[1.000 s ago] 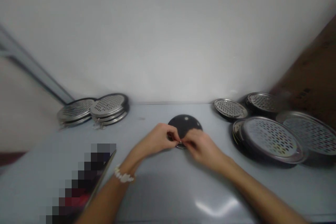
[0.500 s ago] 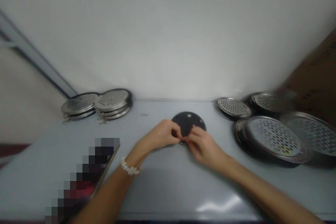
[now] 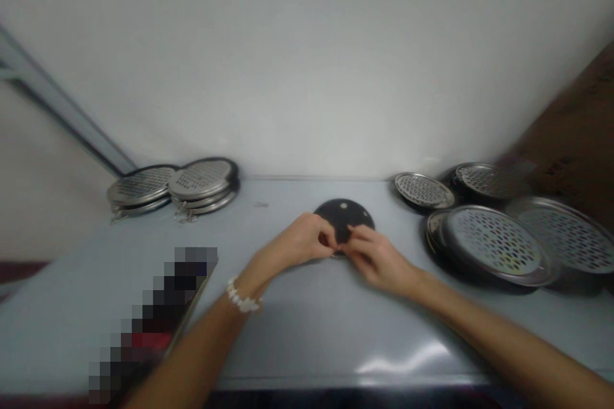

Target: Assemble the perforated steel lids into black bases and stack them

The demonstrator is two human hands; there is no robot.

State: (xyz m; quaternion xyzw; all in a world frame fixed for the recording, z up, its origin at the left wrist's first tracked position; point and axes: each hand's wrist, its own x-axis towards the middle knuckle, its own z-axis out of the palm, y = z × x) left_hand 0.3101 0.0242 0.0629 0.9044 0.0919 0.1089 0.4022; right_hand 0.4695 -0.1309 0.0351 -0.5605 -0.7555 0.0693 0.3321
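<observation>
We saw the round black disc (image 3: 343, 209) lying on the surface (image 3: 307, 345) between our hands, with two pale spots on it. Our left hand (image 3: 311, 236), bracelet (image 3: 244, 296) at its wrist, and our right hand (image 3: 377, 259) met fingertip to fingertip at the disc's near edge; the tips were too blurred for us to tell whether either grip was clamped on anything.

A second earlier we had seen more of the shiny metal piece (image 3: 338, 256) below the fingertips; now only a sliver showed. One right-hand finger, tucked in then, stood raised over the disc. Our view had tipped slightly, and more of the surface's near edge showed.

The left-hand stacks of perforated metal plates (image 3: 204, 180) and the perforated plates on the right (image 3: 496, 241) had kept their places.
</observation>
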